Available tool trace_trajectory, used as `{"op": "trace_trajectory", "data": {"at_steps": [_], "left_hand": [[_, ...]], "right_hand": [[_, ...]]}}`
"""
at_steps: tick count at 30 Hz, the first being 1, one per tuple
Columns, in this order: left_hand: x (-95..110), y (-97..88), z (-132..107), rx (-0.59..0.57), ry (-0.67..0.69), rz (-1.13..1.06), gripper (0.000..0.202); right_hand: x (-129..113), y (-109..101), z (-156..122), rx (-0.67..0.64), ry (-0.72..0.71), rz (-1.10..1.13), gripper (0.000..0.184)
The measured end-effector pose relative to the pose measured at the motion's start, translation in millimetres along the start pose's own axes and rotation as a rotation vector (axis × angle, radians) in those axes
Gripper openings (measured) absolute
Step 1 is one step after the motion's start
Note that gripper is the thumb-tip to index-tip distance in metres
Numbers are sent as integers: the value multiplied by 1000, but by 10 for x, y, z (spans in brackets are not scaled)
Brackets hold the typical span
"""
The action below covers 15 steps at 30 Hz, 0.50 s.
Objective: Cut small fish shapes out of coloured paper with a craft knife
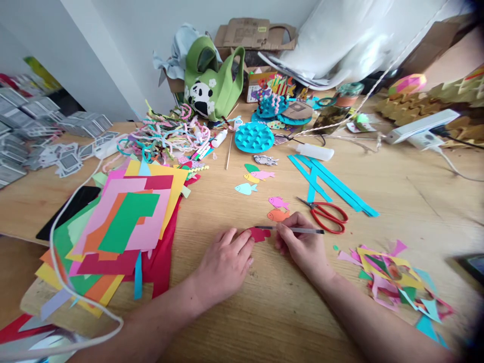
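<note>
Dark red paper fish cutout on wooden table, under fingertips of person's left hand. Slim clear plastic pen in right hand, tip over cutout's far edge. Orange paper fish behind cutout, slightly right; magenta paper fish behind that. Red-handled metal scissors to right, flat blue paper strips behind them. Stacked multicoloured paper sheets left of left hand; small multicoloured paper scraps right of right forearm.

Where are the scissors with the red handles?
In the head view, the scissors lie on the table right of centre, between the blue paper strips and the pen in the right hand.
</note>
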<state>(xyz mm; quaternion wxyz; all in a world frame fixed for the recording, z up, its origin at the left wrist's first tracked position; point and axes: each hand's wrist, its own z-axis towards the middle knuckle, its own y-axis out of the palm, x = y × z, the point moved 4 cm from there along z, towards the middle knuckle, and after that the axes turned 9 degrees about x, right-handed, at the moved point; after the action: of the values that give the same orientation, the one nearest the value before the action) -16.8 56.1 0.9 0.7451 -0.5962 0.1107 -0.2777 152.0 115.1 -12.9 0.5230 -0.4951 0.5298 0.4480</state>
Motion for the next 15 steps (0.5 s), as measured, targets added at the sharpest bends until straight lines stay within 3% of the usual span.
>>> {"op": "trace_trajectory", "data": {"at_steps": [8,15], "left_hand": [[1,-3,3,9,10,12,37],[-4,3,-1,10,6,13,37]], "right_hand": [[52,21,1,-85,26,-6,26],[31,7,0,-31,16,-13,27]]}}
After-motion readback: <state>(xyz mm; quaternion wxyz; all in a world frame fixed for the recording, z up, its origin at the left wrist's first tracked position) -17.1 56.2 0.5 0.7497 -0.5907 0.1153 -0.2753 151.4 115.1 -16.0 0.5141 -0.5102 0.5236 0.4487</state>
